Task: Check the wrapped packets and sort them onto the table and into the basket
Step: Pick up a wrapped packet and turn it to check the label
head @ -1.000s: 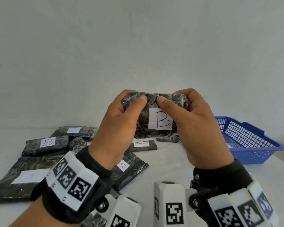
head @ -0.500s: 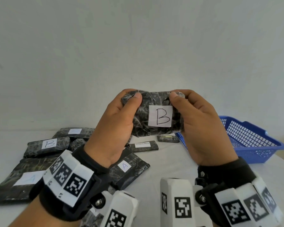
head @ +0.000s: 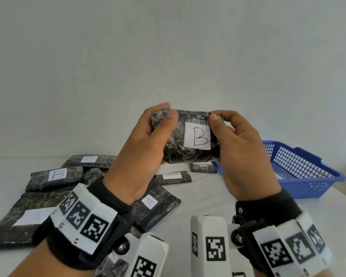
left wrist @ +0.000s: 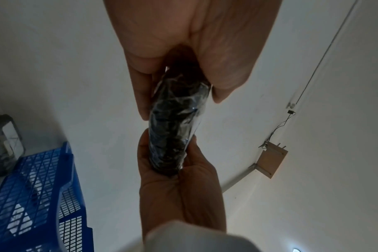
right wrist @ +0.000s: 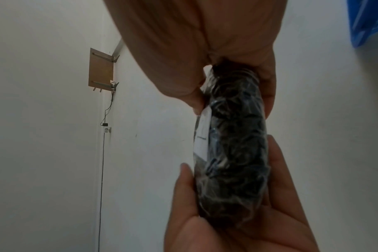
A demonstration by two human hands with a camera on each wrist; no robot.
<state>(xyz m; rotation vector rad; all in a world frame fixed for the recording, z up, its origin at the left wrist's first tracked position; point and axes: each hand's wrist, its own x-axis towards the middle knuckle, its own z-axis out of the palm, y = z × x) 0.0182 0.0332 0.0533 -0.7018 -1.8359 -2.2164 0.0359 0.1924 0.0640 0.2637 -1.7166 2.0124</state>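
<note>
Holding the B-labelled packet (head: 185, 136) above the desk (head: 208, 198), the left hand (head: 140, 154) and right hand (head: 242, 156) each curl their grip around one end. Right of that packet, the blue basket (head: 308, 188) contains something white, unidentifiable through the mesh.

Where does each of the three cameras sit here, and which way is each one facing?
Head: worn on the head, facing forward and down at the B-labelled packet, table and blue basket; shows the left hand, right hand and both wristbands.
Left wrist: looks along the left palm at the packet's edge, wall beyond.
Right wrist: looks along the right palm at the packet's other edge, wall beyond.
Shared: both wrist views show the packet, both hands and a wooden wall bracket.
</note>
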